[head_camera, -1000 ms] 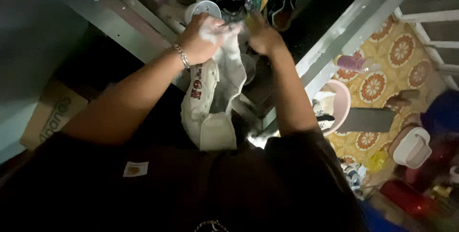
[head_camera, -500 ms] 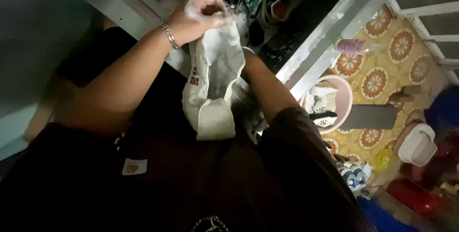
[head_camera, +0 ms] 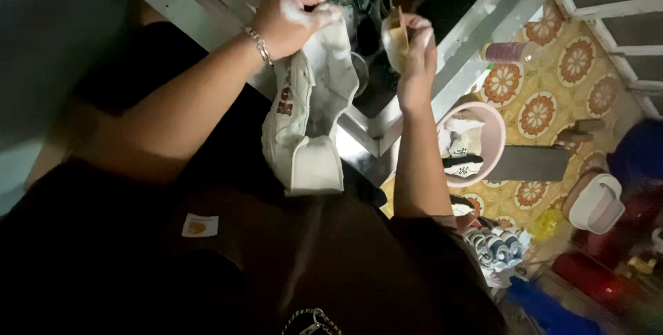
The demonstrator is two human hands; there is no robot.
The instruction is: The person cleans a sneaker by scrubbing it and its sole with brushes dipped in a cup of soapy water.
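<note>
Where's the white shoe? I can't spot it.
Head view, centre: the white shoe hangs from the left hand, left of the right hand.

1. White high-top sneaker (head_camera: 309,117): matt cloth upper, smooth rubbery heel and sole, red stitched patch on the side.
2. Left hand (head_camera: 290,14) grips its top edge; metal bead bracelet (head_camera: 259,45), shiny.
3. Right hand (head_camera: 414,55) pinches a tan insole (head_camera: 395,38), looks like dull card or foam.
4. Pink basin (head_camera: 487,143): smooth plastic, slight gloss.
5. Floor tiles (head_camera: 545,110): patterned, glazed-looking.
6. White rail (head_camera: 497,14): painted, smooth.
</note>
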